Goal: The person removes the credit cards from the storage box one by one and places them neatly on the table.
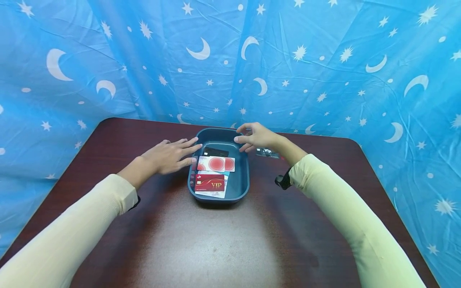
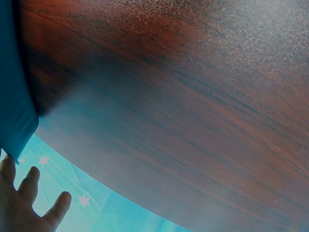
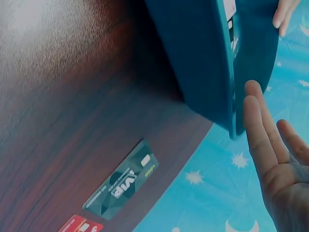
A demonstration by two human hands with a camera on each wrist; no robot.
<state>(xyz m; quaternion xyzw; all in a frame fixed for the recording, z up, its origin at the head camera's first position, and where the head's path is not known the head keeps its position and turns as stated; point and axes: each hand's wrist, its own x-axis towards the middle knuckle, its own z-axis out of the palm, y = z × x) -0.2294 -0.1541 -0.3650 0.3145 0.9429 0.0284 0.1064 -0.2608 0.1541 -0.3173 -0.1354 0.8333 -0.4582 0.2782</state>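
Blue tray (image 1: 242,182) at table (image 1: 223,240) middle, cards (image 1: 210,182) inside. Left hand (image 1: 169,156) flat, fingers straight on left rim. Right hand (image 1: 257,137) relaxed, touching far rim, gripping nothing.

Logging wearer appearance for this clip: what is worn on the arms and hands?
Both arms wear pale yellow long sleeves with ribbed cuffs ending at the wrists. A dark strap or device shows at the right cuff. The left hand and right hand are bare: no gloves or rings visible.
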